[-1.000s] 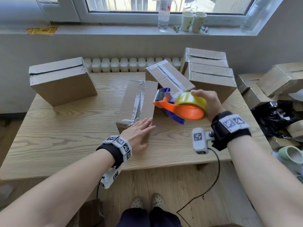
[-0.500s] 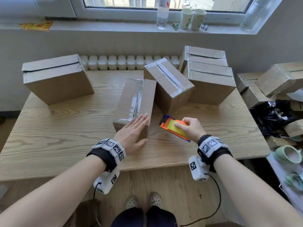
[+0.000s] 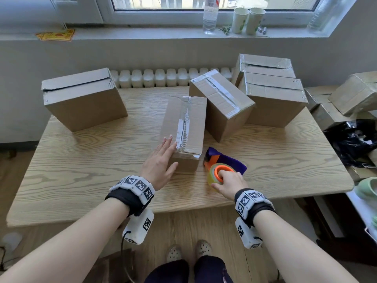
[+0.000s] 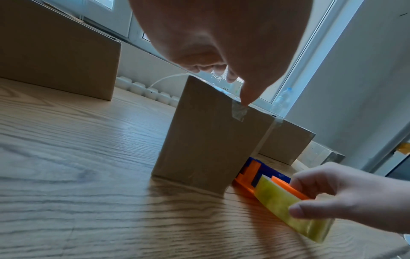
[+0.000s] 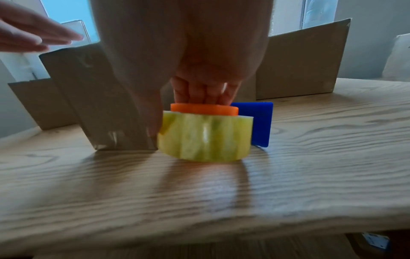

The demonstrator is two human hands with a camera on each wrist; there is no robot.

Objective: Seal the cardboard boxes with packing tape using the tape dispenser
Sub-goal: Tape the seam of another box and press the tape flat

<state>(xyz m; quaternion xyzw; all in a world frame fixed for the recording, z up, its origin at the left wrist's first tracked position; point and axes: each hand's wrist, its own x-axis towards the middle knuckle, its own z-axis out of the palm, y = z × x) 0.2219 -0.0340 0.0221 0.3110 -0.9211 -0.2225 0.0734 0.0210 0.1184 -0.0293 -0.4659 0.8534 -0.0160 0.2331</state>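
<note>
2 hands are at the near box [image 3: 184, 127], which stands in the middle of the table [image 3: 81, 170] with a strip of tape along its top seam and down its near face. The left hand [image 3: 161, 160] lies flat and open, fingers straight on the near top edge, thumb by the front face; it holds nothing. The right hand [image 3: 229, 183] has its fingers hooked into the orange core of the tape dispenser [image 3: 221, 170] and its thumb against the yellowish roll, which sits on the table just right of the box.

The step looks like smoothing the fresh strip while the dispenser is parked. To do it well, I would press along the seam from the near edge outward, then rub the short tail down the front face so no corner lifts. Set the dispenser down flat, clear of the box, before letting go.

5 boxes stand on the table; the far-left box [image 3: 83, 99] shows a dark open seam and seems the likeliest next.
</note>
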